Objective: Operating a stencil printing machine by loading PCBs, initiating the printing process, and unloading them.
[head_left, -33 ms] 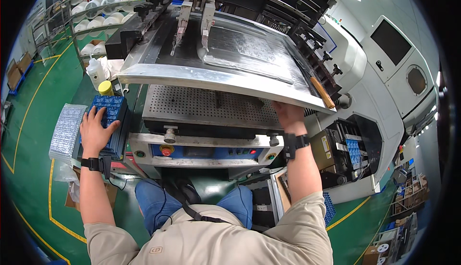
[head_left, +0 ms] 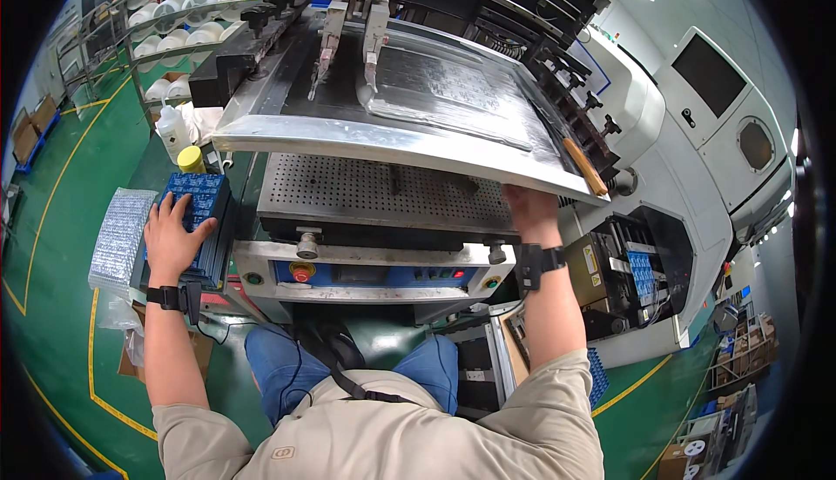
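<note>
My left hand (head_left: 174, 236) lies with fingers spread on top of a stack of blue circuit boards (head_left: 202, 186). Just left of that stack is a sheet of silvery bubble wrap (head_left: 122, 234). Over at the right end of the perforated metal table (head_left: 348, 193), my right hand (head_left: 529, 210) reaches in below the raised, metal-framed screen (head_left: 366, 142); the frame's edge hides its fingertips, so what they touch, if anything, cannot be made out. Grey paste is spread across the screen's top, and a spatula with a wooden handle (head_left: 584, 166) lies at its right side.
Two metal squeegee arms (head_left: 374, 40) hang over the screen. A yellow-lidded jar (head_left: 191, 161) and a white squeeze bottle (head_left: 172, 129) stand behind the boards. Below the table runs a control panel with a red knob (head_left: 301, 273). A large white machine (head_left: 723, 132) stands at the right.
My right hand has shifted slightly to the right, along the end of the perforated table. My left hand stays on the boards.
</note>
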Demonstrator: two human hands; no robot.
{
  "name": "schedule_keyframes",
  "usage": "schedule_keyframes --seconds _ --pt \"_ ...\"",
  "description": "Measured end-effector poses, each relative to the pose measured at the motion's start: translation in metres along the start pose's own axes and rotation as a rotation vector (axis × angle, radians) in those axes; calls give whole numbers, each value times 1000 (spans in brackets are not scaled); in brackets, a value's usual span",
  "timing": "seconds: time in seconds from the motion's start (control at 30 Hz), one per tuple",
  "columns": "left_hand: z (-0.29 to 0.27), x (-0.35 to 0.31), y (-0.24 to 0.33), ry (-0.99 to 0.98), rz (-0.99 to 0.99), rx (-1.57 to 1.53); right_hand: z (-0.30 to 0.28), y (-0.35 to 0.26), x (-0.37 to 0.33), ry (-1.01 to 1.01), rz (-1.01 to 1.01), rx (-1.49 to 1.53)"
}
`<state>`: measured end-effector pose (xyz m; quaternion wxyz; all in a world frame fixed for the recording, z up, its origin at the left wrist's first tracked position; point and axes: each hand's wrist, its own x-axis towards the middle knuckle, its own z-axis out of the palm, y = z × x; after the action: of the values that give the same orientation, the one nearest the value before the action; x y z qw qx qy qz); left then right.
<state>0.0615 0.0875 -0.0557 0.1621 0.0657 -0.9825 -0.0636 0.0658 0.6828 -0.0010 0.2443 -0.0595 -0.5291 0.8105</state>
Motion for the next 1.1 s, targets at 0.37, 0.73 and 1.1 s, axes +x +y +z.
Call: schedule_keyframes --seconds 0.37,0.73,1.1 --pt "1 3 3 7 29 3 -160 -78 -33 447 -323 -383" --pt "4 3 2 -8 24 24 -236 -6 -55 227 298 -317" --pt "4 2 1 -10 18 44 -282 71 -40 368 558 -152"
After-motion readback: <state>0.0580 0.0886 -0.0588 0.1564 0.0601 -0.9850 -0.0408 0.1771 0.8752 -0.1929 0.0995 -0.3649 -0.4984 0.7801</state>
